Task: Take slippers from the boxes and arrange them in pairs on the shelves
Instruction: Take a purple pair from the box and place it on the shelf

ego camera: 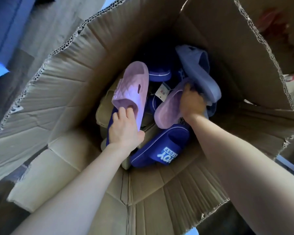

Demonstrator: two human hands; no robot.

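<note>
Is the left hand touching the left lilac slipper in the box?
Touching. The head view shows the left hand with fingers hooked over the strap of the left lilac slipper, no gap.

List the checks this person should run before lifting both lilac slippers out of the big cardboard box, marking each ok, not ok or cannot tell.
1. Left hand grips the lilac quilted foam slipper at its strap: ok.
2. Right hand grips the second lilac slipper: ok.
3. Both slippers match in colour and quilting: ok. One left foot, one right foot: cannot tell.
4. Pale grey-blue slipper free of the right hand's grip: cannot tell.
5. White paper tag not tied to either slipper: cannot tell.
6. Brown cardboard box flaps open for lifting: ok.
</note>
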